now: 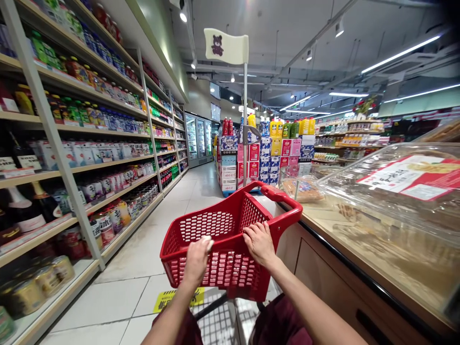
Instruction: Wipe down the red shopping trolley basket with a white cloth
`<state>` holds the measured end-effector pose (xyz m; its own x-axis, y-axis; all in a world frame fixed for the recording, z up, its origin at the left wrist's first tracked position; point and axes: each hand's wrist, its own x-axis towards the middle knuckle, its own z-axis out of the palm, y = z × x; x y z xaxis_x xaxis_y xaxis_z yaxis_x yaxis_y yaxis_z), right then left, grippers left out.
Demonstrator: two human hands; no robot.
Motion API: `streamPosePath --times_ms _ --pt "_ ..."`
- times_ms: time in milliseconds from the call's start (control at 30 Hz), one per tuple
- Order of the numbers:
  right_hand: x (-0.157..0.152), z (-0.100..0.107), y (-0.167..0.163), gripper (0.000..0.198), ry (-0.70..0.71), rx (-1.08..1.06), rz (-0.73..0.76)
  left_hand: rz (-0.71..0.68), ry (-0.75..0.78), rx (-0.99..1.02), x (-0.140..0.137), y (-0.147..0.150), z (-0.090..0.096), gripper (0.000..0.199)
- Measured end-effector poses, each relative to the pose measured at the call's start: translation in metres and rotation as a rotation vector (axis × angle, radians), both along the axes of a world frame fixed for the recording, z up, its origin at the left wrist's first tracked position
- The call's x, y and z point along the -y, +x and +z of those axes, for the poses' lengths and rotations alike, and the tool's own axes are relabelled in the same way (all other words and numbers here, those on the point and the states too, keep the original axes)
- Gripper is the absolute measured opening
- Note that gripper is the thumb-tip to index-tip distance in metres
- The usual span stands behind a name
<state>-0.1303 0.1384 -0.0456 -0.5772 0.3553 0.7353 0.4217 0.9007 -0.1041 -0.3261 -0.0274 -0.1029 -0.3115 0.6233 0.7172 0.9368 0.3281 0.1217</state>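
A red plastic shopping cart (219, 268) with a perforated basket stands side-on before me, its handle pointing right. My left hand (196, 261) is closed at the near rim, towards the left end. Something small and whitish shows at its fingertips, too small to name. Farther right, my right hand (259, 243) curls over the same rim close to the handle (287, 211), fingers bent down inside. Through its holes the basket shows no goods. Part of the cart's dark lower frame is hidden by my arms.
Shelves of bottles and cans (108, 129) line the left side. A wooden counter (323, 258) with clear food boxes (406, 177) borders the right. Stacked drink cartons (247, 163) and a bear flag (226, 46) stand ahead. A yellow floor sticker (165, 299) lies beside the cart.
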Motion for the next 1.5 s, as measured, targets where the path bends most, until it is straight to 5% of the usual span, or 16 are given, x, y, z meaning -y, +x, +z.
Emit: streamPosePath --times_ms 100,267,500,667,900,1133,1367,1500 --pt "-0.002 -0.001 0.002 0.028 0.01 0.017 0.019 -0.088 -0.071 -0.008 -0.009 0.004 0.001 0.036" --pt "-0.002 -0.003 0.001 0.029 0.009 0.003 0.01 0.068 0.027 -0.021 0.02 -0.025 -0.007 0.035" --pt "-0.004 -0.006 0.0 0.031 0.018 -0.009 0.011 -0.111 -0.062 -0.026 -0.014 0.005 0.001 0.036" --pt "-0.003 -0.006 -0.001 0.031 0.021 -0.009 0.008 0.082 0.074 -0.009 0.022 -0.019 -0.002 0.035" --pt "-0.003 -0.005 0.001 0.03 0.034 0.016 0.002 -0.153 -0.013 -0.048 -0.038 0.03 0.009 0.033" --pt "0.0 -0.004 -0.002 0.029 0.007 -0.004 -0.009 0.045 0.109 -0.056 0.026 -0.021 0.004 0.035" --pt "-0.002 -0.005 0.002 0.03 0.054 0.007 -0.011 -0.156 0.001 -0.033 -0.041 0.031 0.01 0.032" --pt "-0.003 -0.005 0.003 0.031 0.047 0.016 -0.006 -0.086 0.008 0.013 0.006 -0.006 0.006 0.036"
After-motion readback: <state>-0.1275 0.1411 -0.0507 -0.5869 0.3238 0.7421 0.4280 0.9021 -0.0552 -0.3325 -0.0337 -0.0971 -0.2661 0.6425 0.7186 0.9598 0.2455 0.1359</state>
